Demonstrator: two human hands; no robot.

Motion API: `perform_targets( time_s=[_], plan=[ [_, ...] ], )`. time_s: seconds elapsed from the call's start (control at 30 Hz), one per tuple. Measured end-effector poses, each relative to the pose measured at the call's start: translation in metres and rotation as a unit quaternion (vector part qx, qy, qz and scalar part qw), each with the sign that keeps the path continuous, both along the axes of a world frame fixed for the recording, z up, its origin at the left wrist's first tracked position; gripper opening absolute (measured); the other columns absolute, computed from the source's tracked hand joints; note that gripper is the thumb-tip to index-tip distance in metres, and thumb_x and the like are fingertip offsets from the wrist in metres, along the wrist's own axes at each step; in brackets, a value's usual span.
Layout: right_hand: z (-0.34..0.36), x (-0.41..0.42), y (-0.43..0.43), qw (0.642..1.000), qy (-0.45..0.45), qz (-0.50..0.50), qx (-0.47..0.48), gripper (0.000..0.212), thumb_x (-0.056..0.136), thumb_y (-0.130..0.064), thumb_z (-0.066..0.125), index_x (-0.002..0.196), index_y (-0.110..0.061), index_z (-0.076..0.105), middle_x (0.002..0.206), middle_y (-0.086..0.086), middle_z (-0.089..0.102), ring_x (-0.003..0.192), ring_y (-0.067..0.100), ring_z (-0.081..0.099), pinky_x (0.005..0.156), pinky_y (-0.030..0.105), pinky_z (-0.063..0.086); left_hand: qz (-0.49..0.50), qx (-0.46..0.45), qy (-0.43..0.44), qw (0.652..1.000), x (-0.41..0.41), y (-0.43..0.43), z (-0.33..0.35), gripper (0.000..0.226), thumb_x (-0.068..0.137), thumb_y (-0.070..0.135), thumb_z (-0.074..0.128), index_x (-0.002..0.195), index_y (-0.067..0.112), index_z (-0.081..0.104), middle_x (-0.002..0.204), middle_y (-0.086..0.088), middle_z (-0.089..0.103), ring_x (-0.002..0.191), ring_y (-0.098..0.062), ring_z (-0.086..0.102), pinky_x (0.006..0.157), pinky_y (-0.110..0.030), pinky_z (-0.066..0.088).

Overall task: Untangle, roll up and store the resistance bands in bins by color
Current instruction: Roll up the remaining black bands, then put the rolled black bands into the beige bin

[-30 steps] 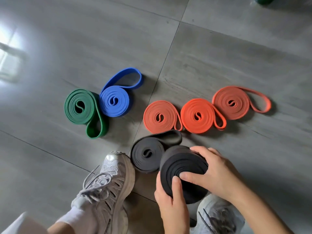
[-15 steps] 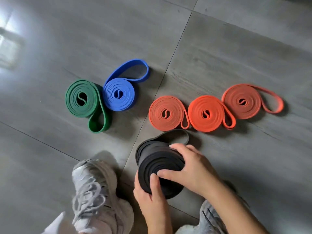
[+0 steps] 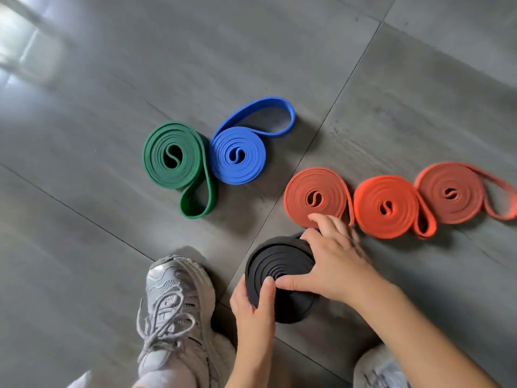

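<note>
Gripping one black band roll [image 3: 275, 266] low over the grey tiled floor [image 3: 84, 247], both hands are curled round it. The left hand [image 3: 251, 306] clasps the near rim, thumb flat on the coiled face. The right hand [image 3: 333, 264] wraps the far rim, thumb laid across the centre. Dark layers show beneath the roll; whether they are a second coil I cannot tell.

Five other rolled bands lie on the floor beyond. Three are orange, in a touching row: the left orange roll [image 3: 316, 197], just beside the right hand's fingertips, the middle orange roll [image 3: 387, 207] and the right orange roll [image 3: 450, 193]. One green roll [image 3: 173, 156] touches one blue roll [image 3: 237, 155], each trailing a loose loop. Two pale sneakers flank the arms: the left sneaker [image 3: 176, 298] and the right sneaker [image 3: 389, 373], which is partly cut off.
</note>
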State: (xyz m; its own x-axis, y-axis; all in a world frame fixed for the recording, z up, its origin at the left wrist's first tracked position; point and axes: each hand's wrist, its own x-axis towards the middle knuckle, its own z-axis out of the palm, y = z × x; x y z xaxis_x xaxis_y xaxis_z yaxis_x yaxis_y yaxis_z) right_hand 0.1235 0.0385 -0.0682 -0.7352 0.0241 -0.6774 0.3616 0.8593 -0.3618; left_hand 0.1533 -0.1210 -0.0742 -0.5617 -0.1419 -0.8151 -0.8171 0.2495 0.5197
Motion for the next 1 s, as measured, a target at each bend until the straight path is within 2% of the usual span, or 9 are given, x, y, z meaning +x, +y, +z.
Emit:
perform_targets(
  time_s=[0.1, 0.2, 0.33, 0.5, 0.6, 0.7, 0.83, 0.93, 1.0],
  plan=[
    [0.001, -0.016, 0.007, 0.998, -0.003, 0.060, -0.006, 0.105, 0.039, -0.093, 0.030, 0.117, -0.024, 0.044, 0.128, -0.007, 0.045, 0.125, 0.019, 0.039, 0.106, 0.034, 0.021, 0.049, 0.127, -0.090, 0.987, -0.013, -0.006, 0.001, 0.063, 0.056, 0.040, 0.067, 0.117, 0.028, 0.057, 0.101, 0.006, 0.071, 0.100, -0.013, 0.064, 0.089, -0.043, 0.052],
    [0.002, -0.020, 0.005, 0.996, -0.050, 0.076, 0.004, 0.105, 0.046, -0.092, 0.046, 0.124, -0.022, 0.039, 0.129, -0.001, 0.051, 0.122, 0.023, 0.047, 0.103, 0.038, 0.026, 0.022, 0.201, -0.143, 0.969, -0.027, -0.016, -0.002, 0.064, 0.051, 0.036, 0.068, 0.114, 0.022, 0.061, 0.108, -0.007, 0.069, 0.111, -0.029, 0.059, 0.087, -0.045, 0.050],
    [0.002, -0.010, 0.003, 0.986, -0.148, -0.048, -0.053, 0.100, 0.051, -0.085, 0.059, 0.127, -0.022, 0.044, 0.132, 0.000, 0.045, 0.125, 0.024, 0.043, 0.103, 0.040, 0.033, 0.003, 0.227, -0.157, 0.961, -0.034, -0.019, -0.002, 0.054, 0.056, 0.032, 0.067, 0.109, 0.023, 0.065, 0.112, -0.012, 0.067, 0.114, -0.033, 0.057, 0.094, -0.050, 0.045],
    [-0.007, 0.003, -0.001, 0.970, -0.130, -0.170, -0.115, 0.099, 0.039, -0.078, 0.069, 0.120, -0.024, 0.051, 0.121, -0.002, 0.044, 0.119, 0.018, 0.044, 0.097, 0.032, 0.040, -0.009, 0.245, -0.139, 0.960, -0.030, -0.020, -0.001, 0.054, 0.060, 0.035, 0.069, 0.113, 0.025, 0.063, 0.114, -0.010, 0.066, 0.112, -0.027, 0.059, 0.088, -0.046, 0.050],
    [-0.013, 0.017, 0.003, 0.935, -0.109, -0.284, -0.181, 0.088, 0.038, -0.065, 0.079, 0.111, -0.024, 0.053, 0.116, -0.004, 0.054, 0.106, 0.011, 0.053, 0.088, 0.028, 0.045, -0.025, 0.226, -0.128, 0.965, -0.028, -0.014, -0.002, 0.072, 0.057, 0.041, 0.074, 0.124, 0.026, 0.053, 0.120, -0.006, 0.064, 0.112, -0.021, 0.061, 0.093, -0.046, 0.050],
    [-0.018, 0.027, 0.016, 0.889, -0.069, -0.386, -0.236, 0.096, 0.029, -0.061, 0.079, 0.113, -0.021, 0.055, 0.112, -0.002, 0.062, 0.102, 0.011, 0.060, 0.090, 0.033, 0.050, -0.074, 0.167, -0.058, 0.981, -0.035, 0.007, -0.005, 0.088, 0.051, 0.059, 0.079, 0.128, 0.030, 0.049, 0.130, -0.002, 0.056, 0.118, -0.016, 0.056, 0.102, -0.045, 0.044],
    [-0.006, 0.036, 0.032, 0.776, -0.052, -0.518, -0.356, 0.074, 0.042, -0.029, 0.084, 0.111, -0.017, 0.062, 0.102, 0.001, 0.072, 0.095, 0.013, 0.068, 0.080, 0.025, 0.054, -0.140, 0.141, 0.002, 0.980, -0.046, 0.042, 0.004, 0.060, 0.052, 0.056, 0.063, 0.108, 0.038, 0.054, 0.104, 0.020, 0.067, 0.100, 0.004, 0.061, 0.085, -0.016, 0.046],
    [0.029, 0.031, 0.035, 0.751, -0.029, -0.545, -0.371, 0.051, 0.046, -0.021, 0.081, 0.096, -0.017, 0.069, 0.093, 0.000, 0.075, 0.091, 0.018, 0.070, 0.075, 0.025, 0.055, -0.131, 0.100, 0.016, 0.986, -0.049, 0.054, 0.039, 0.055, 0.048, 0.059, 0.061, 0.100, 0.042, 0.053, 0.099, 0.018, 0.067, 0.101, -0.001, 0.061, 0.091, -0.025, 0.045],
    [0.058, 0.024, 0.036, 0.757, -0.030, -0.533, -0.377, 0.059, 0.040, -0.027, 0.084, 0.096, -0.016, 0.068, 0.093, 0.002, 0.074, 0.091, 0.019, 0.070, 0.078, 0.029, 0.056, -0.090, 0.103, 0.031, 0.990, -0.044, 0.055, 0.070, 0.059, 0.050, 0.057, 0.061, 0.106, 0.038, 0.053, 0.106, 0.013, 0.065, 0.101, -0.001, 0.061, 0.091, -0.025, 0.045]
  ],
)
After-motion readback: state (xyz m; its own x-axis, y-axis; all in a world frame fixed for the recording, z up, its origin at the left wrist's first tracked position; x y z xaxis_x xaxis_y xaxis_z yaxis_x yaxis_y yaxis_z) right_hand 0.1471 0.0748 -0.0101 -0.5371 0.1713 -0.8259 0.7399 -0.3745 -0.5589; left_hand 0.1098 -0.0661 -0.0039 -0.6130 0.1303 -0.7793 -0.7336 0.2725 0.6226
